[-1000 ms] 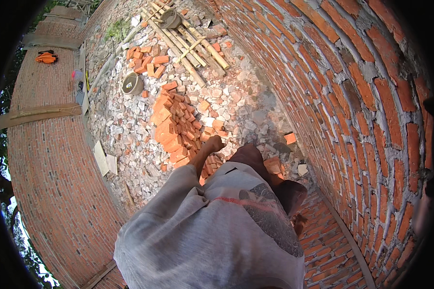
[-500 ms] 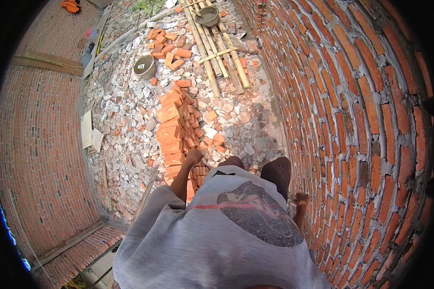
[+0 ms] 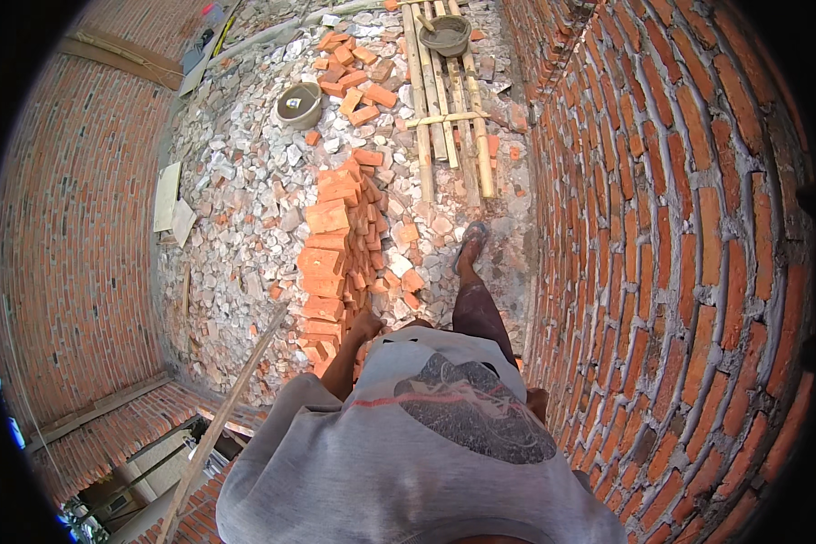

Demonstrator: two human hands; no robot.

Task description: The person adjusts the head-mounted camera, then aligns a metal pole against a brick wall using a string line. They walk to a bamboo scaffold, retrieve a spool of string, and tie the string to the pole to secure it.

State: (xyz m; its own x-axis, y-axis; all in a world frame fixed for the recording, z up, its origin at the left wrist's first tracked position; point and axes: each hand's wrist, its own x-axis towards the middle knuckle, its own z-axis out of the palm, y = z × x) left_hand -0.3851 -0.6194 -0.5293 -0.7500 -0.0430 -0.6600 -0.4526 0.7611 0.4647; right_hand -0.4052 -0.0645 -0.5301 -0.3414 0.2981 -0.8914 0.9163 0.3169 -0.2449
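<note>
My left hand (image 3: 366,324) hangs low beside a long stack of orange bricks (image 3: 325,263), its fingers curled in and no object showing in it. The stack runs away from me over the rubble, its bricks leaning in a row. By my right hip, near the brick wall (image 3: 644,299), only a small part of my right hand (image 3: 537,402) shows; my shirt hides the rest, and its fingers cannot be made out. My right foot (image 3: 473,238) is stretched ahead on the ground, short of the bamboo poles.
Broken rubble (image 3: 236,190) covers the ground. Bamboo poles (image 3: 423,136) tied with crosspieces lie ahead, with a mortar bowl (image 3: 444,36) on them. A grey bucket (image 3: 299,106) stands by loose bricks (image 3: 354,77). A wooden plank (image 3: 218,422) slants at lower left; another brick wall (image 3: 82,245) rises left.
My right leg has swung forward, and its foot now shows ahead. The bricks and poles sit farther right in view. My right hand has drawn back mostly behind the shirt.
</note>
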